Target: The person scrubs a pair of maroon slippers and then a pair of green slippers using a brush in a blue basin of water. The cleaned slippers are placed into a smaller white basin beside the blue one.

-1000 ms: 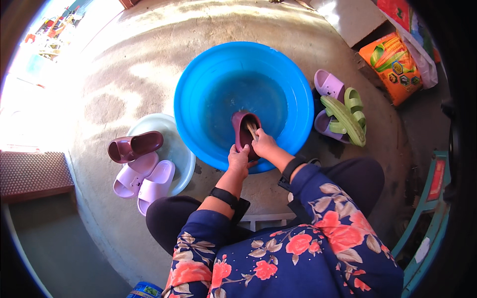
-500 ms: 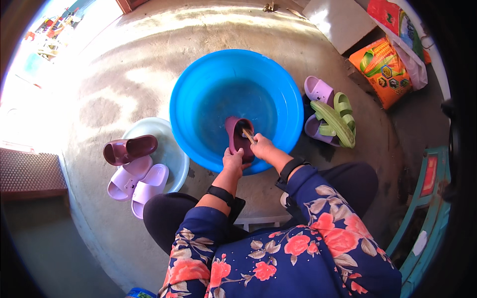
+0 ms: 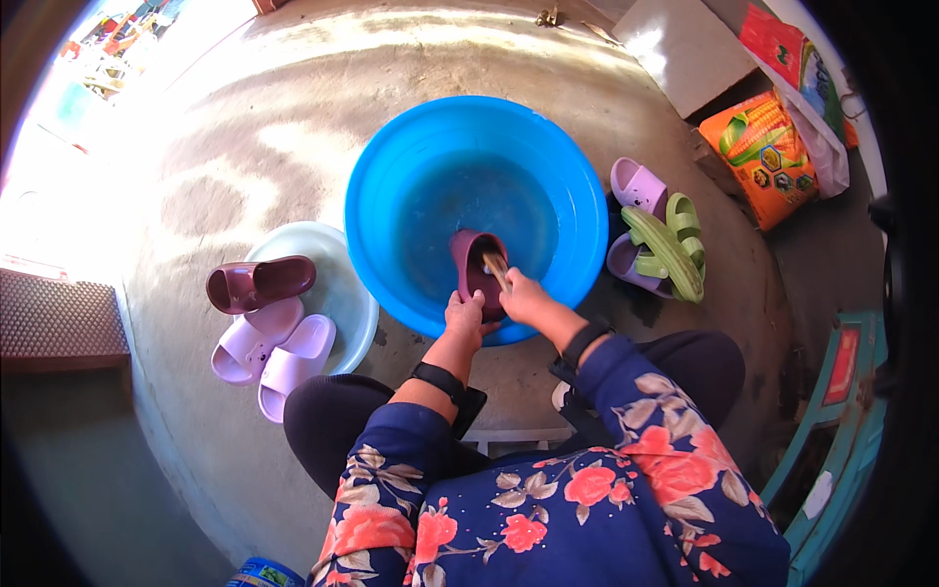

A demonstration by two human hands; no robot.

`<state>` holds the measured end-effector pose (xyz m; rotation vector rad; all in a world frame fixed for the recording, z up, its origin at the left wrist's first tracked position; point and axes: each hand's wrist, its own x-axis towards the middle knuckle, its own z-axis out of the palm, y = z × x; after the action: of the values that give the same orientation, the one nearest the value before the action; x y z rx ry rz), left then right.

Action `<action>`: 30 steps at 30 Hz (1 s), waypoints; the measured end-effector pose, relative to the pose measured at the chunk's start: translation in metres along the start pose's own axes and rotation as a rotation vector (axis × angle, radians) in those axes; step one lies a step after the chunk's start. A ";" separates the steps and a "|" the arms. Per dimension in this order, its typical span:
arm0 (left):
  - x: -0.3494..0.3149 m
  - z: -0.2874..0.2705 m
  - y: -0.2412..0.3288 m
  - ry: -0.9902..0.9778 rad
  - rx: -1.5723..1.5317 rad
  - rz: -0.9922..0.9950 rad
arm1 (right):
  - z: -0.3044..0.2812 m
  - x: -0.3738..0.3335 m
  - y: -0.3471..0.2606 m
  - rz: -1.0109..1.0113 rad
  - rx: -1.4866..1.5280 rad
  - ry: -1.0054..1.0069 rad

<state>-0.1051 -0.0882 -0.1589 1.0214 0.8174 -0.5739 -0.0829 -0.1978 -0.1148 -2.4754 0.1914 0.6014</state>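
Observation:
My left hand grips the near end of a maroon slide sandal, holding it tilted over the near wall of a large blue basin. Water lies in the bottom of the basin. In my right hand is a brush with a wooden handle; its head is inside the sandal and mostly hidden. Left of the basin, another maroon slide and two lilac slides rest on a pale shallow basin, partly overhanging its rim.
At the right lie lilac slides and green slides. Farther off stand an orange bag and a light board. A teal chair is near my right side, a brown textured bench at far left.
The brush handle has shifted slightly within the sandal's opening, along with my right hand. The whole view has moved a little, so the surroundings appear shifted. Both hands keep their hold.

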 end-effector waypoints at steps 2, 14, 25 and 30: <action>0.003 0.001 0.001 -0.002 -0.069 -0.023 | -0.004 -0.032 0.003 -0.062 0.029 -0.033; 0.005 0.001 0.002 0.051 -0.126 -0.063 | 0.005 -0.036 -0.006 -0.047 0.017 -0.042; -0.002 0.005 0.006 0.005 -0.073 -0.049 | -0.014 -0.055 -0.005 0.084 -0.051 -0.069; 0.000 0.008 0.007 0.035 -0.040 -0.049 | -0.024 -0.086 0.013 0.012 0.001 -0.108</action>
<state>-0.0977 -0.0924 -0.1531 0.9793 0.8838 -0.5806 -0.1538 -0.2216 -0.0645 -2.4352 0.1640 0.7373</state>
